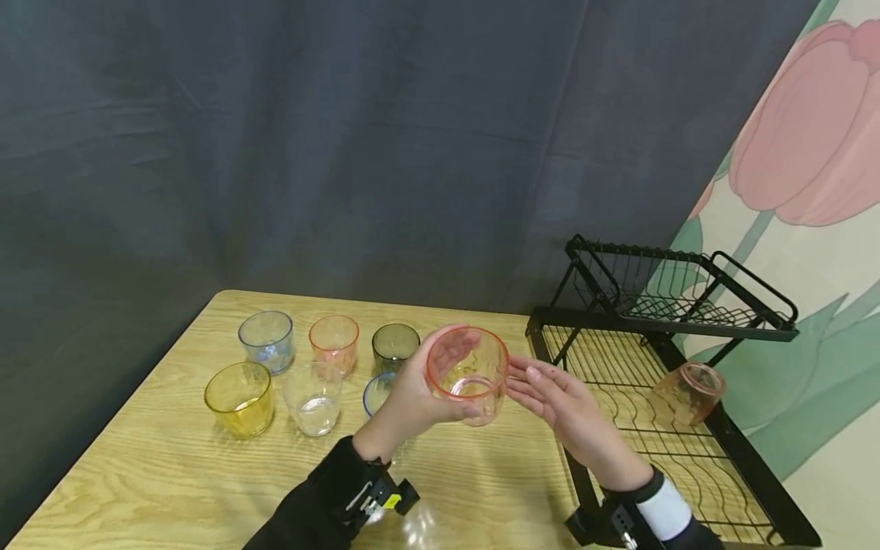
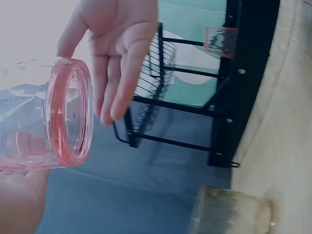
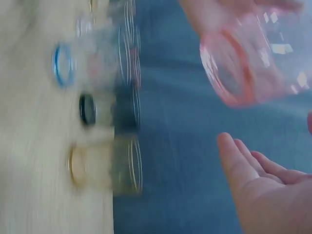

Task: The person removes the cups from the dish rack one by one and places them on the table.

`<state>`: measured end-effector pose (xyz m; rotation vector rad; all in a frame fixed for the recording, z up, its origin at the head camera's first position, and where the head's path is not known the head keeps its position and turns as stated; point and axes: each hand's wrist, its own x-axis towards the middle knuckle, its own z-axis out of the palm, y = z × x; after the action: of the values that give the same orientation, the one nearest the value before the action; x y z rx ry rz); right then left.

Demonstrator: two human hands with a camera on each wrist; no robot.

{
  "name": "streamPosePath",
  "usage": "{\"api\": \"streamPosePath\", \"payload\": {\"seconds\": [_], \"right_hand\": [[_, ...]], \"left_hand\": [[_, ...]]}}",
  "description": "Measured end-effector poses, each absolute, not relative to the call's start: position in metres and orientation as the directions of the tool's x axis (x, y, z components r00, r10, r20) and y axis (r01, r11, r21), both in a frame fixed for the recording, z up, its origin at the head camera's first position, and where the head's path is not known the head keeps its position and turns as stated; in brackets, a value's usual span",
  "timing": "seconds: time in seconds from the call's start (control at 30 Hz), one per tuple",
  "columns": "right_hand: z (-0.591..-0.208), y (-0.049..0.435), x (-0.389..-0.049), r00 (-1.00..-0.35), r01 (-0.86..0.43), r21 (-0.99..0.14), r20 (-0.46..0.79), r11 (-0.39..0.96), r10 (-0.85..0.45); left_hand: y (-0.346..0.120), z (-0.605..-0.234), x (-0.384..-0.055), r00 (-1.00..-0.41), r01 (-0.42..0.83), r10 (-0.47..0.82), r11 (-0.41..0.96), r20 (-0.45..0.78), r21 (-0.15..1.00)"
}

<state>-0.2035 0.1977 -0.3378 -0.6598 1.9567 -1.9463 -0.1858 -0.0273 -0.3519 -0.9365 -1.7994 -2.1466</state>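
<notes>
A pink-tinted drinking glass (image 1: 470, 376) is gripped in my left hand (image 1: 415, 389), raised above the table with its rim tilted toward the head camera. My right hand (image 1: 571, 412) is beside it, palm turned toward the glass, fingers extended and holding nothing. In the right wrist view a gap shows between the right fingers (image 3: 241, 158) and the glass (image 3: 243, 68). Behind and left of my left hand stand a dark grey glass (image 1: 395, 347) and a blue-rimmed glass (image 1: 374, 393), the latter partly hidden by that hand.
Further left are a blue glass (image 1: 266, 342), another pink glass (image 1: 334, 344), a clear glass (image 1: 313, 399) and a yellow glass (image 1: 241, 399). At the right stands a black two-tier dish rack (image 1: 687, 321); an upside-down pinkish glass (image 1: 687, 393) leans on its lower tier.
</notes>
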Motion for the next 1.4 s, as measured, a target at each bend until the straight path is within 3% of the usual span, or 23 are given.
{"api": "streamPosePath", "payload": {"seconds": [0.23, 0.4, 0.53, 0.7, 0.97, 1.4], "right_hand": [[-0.34, 0.244, -0.226, -0.895, -0.151, -0.981, 0.083, 0.123, -0.438], [-0.348, 0.28, -0.243, -0.946, -0.167, -0.92, 0.048, 0.355, -0.32], [-0.358, 0.306, -0.258, -0.979, -0.112, -0.846, 0.003, 0.521, -0.205], [-0.368, 0.336, -0.271, -0.995, -0.03, -0.78, -0.035, 0.625, -0.09], [-0.371, 0.379, -0.29, -0.971, 0.009, -0.517, 0.2, 0.856, 0.131], [-0.392, 0.423, -0.313, -0.978, 0.037, -0.288, 0.188, 0.957, 0.094]], "left_hand": [[-0.021, -0.375, -0.197, -0.833, 0.438, 0.261, -0.228, 0.488, 0.87], [-0.018, -0.388, -0.199, -0.855, 0.406, 0.275, -0.175, 0.44, 0.897], [-0.015, -0.4, -0.201, -0.873, 0.376, 0.281, -0.134, 0.399, 0.917], [-0.009, -0.417, -0.207, -0.89, 0.339, 0.294, -0.084, 0.348, 0.937], [-0.007, -0.432, -0.211, -0.917, 0.279, 0.294, -0.008, 0.269, 0.96], [-0.001, -0.459, -0.222, -0.948, 0.215, 0.239, -0.007, 0.21, 0.977]]}}
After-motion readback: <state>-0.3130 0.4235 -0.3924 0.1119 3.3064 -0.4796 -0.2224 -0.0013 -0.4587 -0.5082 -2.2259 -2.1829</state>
